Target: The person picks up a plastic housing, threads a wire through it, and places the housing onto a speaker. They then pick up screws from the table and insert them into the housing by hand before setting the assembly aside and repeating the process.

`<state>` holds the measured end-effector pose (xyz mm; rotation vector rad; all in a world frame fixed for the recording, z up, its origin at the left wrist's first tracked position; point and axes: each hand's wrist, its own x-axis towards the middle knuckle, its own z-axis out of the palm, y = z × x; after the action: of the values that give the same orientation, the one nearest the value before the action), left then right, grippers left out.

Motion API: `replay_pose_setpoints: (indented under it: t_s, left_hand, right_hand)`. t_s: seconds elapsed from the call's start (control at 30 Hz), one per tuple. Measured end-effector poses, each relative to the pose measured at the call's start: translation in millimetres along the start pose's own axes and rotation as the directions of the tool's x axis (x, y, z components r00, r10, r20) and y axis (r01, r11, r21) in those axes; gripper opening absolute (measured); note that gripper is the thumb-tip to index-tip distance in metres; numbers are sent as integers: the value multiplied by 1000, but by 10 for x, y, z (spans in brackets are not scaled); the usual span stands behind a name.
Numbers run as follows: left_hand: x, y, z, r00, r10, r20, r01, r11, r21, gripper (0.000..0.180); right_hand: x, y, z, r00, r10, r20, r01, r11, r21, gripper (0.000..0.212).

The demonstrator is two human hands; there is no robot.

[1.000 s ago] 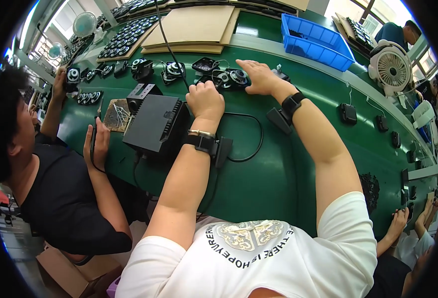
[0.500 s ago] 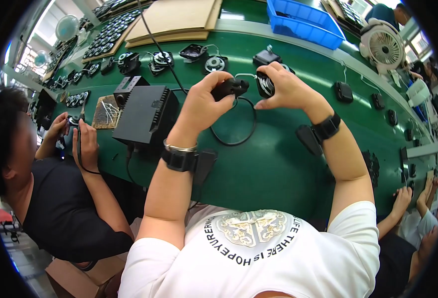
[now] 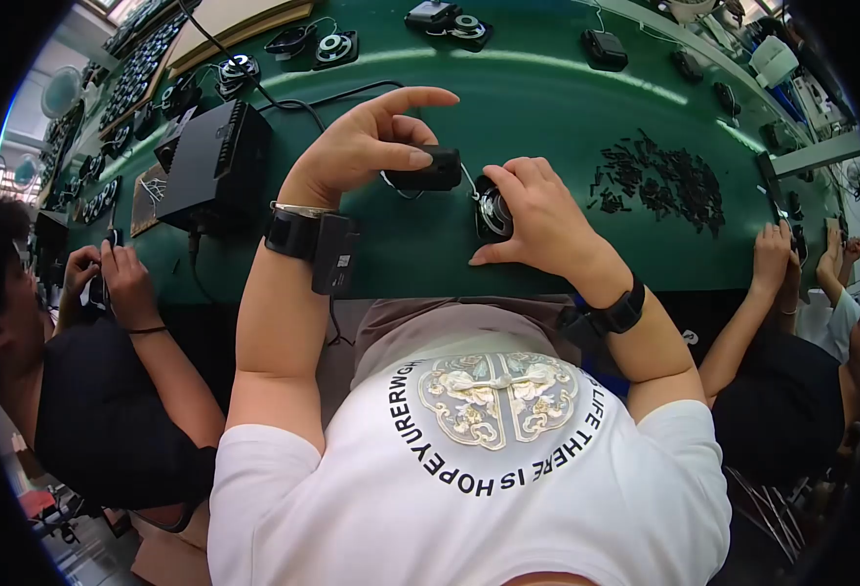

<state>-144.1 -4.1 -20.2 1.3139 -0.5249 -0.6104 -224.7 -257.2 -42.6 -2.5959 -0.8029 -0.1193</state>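
Observation:
A black plastic housing (image 3: pixel 440 170) is gripped in my left hand (image 3: pixel 360 146), between thumb and bent fingers, with the index finger stretched out above it. My right hand (image 3: pixel 545 217) holds a small round speaker (image 3: pixel 493 209) in a black frame by its edges, cone side partly hidden by the fingers. A thin white wire (image 3: pixel 467 180) runs between the housing and the speaker. Both parts are held apart, above the green table (image 3: pixel 401 259).
A black power unit (image 3: pixel 217 161) stands left, its cable behind my left hand. Speakers (image 3: pixel 334 47) and black housings (image 3: pixel 606 49) line the far side. Small black strips (image 3: pixel 659 186) lie in a pile at right. Co-workers' hands (image 3: pixel 122 278) work on the left and right.
The view has tilted down, and both hands are nearer my body. My left index finger has lifted off the housing and straightened. The strip pile at right shows more fully.

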Motion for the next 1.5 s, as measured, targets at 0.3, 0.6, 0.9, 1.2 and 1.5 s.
replay_pose_setpoints:
  t_s: [0.3, 0.6, 0.9, 1.2, 1.5]
  left_hand:
    - [239, 76, 543, 989, -65, -130, 112, 910, 399, 47]
    - [204, 99, 891, 833, 532, -151, -279, 640, 716, 45]
    - [-307, -288, 992, 889, -105, -445, 202, 963, 176, 23]
    - [-42, -494, 1082, 743, 557, -372, -190, 708, 680, 10]
    - [-27, -452, 1119, 712, 665, -223, -234, 525, 818, 10]
  right_hand:
    - [-15, -55, -90, 963, -74, -259, 125, 974, 189, 83]
    - [51, 21, 28, 974, 198, 107, -158, 261, 952, 47]
    - [-183, 117, 49, 911, 396, 115, 113, -508, 854, 41]
    - [-371, 113, -39, 873, 483, 74, -86, 3, 996, 54]
    - [-267, 109, -272, 970, -43, -241, 78, 987, 139, 85]
